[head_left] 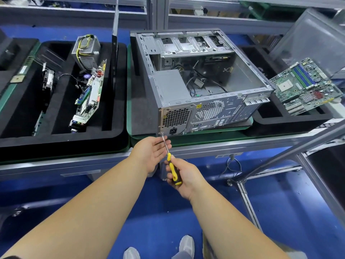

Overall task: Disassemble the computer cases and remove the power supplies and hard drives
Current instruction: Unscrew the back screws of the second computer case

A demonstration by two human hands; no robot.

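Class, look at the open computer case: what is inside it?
Inside the computer case sit the grey power supply, loose cables and, at the far side, the metal drive cage. Whether the cage holds a hard drive is hidden.

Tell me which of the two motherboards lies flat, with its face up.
The motherboard on the right, resting on the right foam tray beside the open case, lies face up. The motherboard on the left stands on edge in a slot of the left foam tray.

Two bare forearms reach forward with no sleeves showing; the left hand (151, 154) and right hand (183, 175) wear no gloves, rings or watch; below, two pale grey shoes (186, 244) show.
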